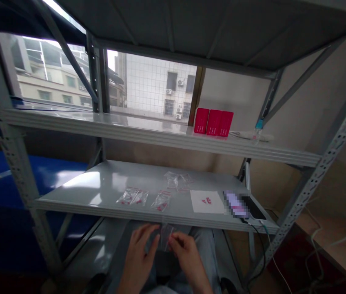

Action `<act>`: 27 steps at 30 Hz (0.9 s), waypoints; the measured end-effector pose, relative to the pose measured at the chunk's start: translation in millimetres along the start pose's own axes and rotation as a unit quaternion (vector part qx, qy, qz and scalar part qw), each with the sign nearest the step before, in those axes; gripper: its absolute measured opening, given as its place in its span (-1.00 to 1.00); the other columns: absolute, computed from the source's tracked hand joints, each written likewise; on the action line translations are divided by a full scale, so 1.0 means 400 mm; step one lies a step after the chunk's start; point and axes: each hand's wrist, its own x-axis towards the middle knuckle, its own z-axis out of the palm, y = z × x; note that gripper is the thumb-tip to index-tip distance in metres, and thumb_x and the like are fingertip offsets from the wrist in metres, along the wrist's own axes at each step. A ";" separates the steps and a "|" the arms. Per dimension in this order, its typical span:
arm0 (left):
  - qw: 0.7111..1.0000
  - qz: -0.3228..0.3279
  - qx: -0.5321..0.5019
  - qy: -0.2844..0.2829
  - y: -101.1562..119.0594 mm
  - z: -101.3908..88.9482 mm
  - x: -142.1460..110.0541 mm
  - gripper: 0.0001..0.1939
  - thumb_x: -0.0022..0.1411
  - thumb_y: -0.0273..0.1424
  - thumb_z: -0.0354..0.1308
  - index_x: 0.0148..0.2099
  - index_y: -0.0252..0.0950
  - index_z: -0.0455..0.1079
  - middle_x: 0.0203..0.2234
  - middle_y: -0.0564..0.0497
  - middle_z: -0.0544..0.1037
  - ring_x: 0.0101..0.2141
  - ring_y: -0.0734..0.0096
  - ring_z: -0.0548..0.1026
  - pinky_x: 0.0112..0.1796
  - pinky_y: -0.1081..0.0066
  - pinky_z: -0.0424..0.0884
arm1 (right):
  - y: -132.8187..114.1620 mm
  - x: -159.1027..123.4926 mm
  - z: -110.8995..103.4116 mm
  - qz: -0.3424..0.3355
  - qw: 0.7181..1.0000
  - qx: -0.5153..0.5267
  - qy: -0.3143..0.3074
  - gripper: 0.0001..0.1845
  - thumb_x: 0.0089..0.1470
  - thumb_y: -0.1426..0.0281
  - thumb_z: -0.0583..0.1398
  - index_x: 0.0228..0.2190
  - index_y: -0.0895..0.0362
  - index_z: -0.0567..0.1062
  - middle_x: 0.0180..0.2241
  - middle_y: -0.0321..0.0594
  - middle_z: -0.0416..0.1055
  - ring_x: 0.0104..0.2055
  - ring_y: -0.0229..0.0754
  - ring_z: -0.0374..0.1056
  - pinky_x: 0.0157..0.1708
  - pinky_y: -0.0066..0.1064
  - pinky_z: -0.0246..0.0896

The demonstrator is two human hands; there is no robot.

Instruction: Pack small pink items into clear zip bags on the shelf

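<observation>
In front of the shelf edge, over my lap, a small clear zip bag (165,237) is held up. My right hand (187,252) pinches its right side, and a spot of red shows at those fingertips. My left hand (140,251) is beside the bag's left edge, thumb and fingers apart; whether they touch the plastic I cannot tell. On the shelf (105,183) just beyond lie a zip bag (161,201) and a pair of bags (133,196), all with small red pieces inside. To the right, several small red pieces (207,200) rest on a white sheet of paper (196,207).
Further back lie clear bags (177,180). A phone (236,204) and a dark flat device (254,207) sit at the right, with cables (263,255) hanging off the edge. Red boxes (214,122) stand on the upper shelf (148,134). Metal uprights (16,163) flank both sides.
</observation>
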 end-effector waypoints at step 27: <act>0.989 -0.060 -0.048 -0.126 0.031 0.027 -0.045 -0.52 0.31 0.06 0.00 -0.31 -0.17 0.55 -0.43 -0.04 0.67 -0.39 0.23 0.61 -0.33 0.37 0.51 | 0.010 -0.036 0.019 -0.130 0.973 -0.189 -0.030 -0.77 0.22 0.41 0.12 -0.46 0.05 0.50 -0.43 -0.25 0.43 -0.35 -0.13 0.36 -0.33 -0.38 0.18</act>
